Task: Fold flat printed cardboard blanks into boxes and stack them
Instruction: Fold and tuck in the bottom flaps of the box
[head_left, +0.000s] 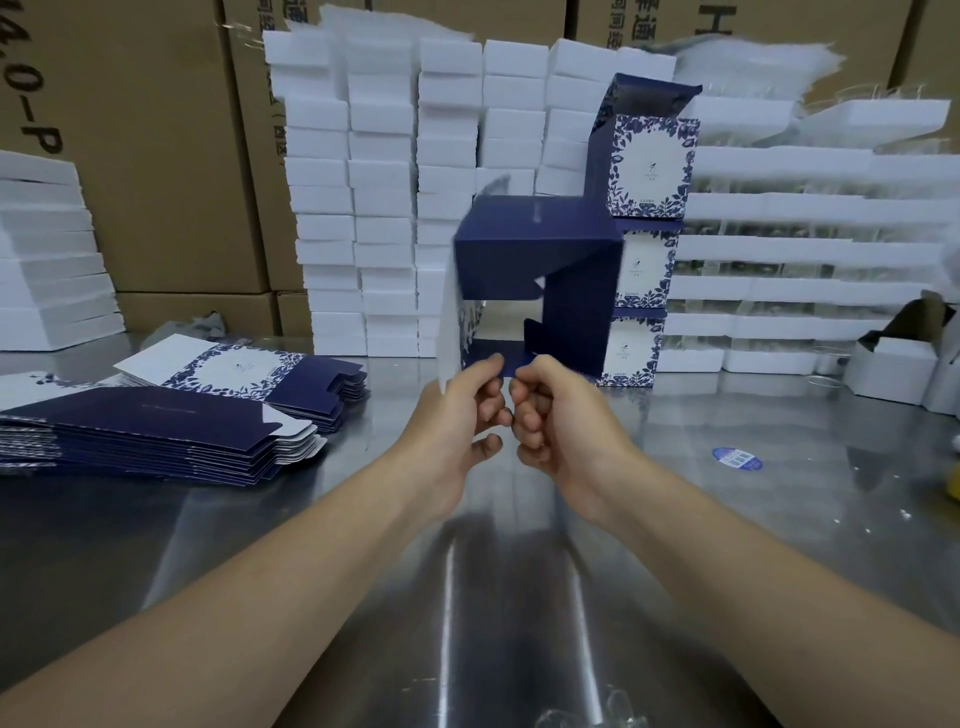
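A partly folded box (535, 270), dark blue outside with a blue floral panel on its left wall, is held above the centre of the worktop (519, 597), its open end facing the viewer and showing a pale interior. One white flap on its left side is blurred. Just behind and to the right of it stands a stack of finished boxes (641, 291), three high, resting on the worktop; the top box (652, 166) has its lid flap raised. Two piles of flat blanks lie at the left: a near pile (156, 431) with a dark blue face uppermost, and a far pile (249, 374) showing the white and floral print. A small white carton (893, 364) with open flaps sits at the far right; its contents cannot be seen. The worktop is bright reflective metal, and a round blue sticker (737, 459) lies on it to the right. Along the far edge stand columns of white foam blocks (395, 182), with stacked white trays (805, 249) to their right and more white blocks at the far left. Brown shipping cartons (145, 156) fill the background. The left hand (457, 415) pinches the near bottom flap of the held box between thumb and curled fingers. The right hand (556, 410), fingers curled tightly, grips the same flap just beside it; the two hands nearly touch.
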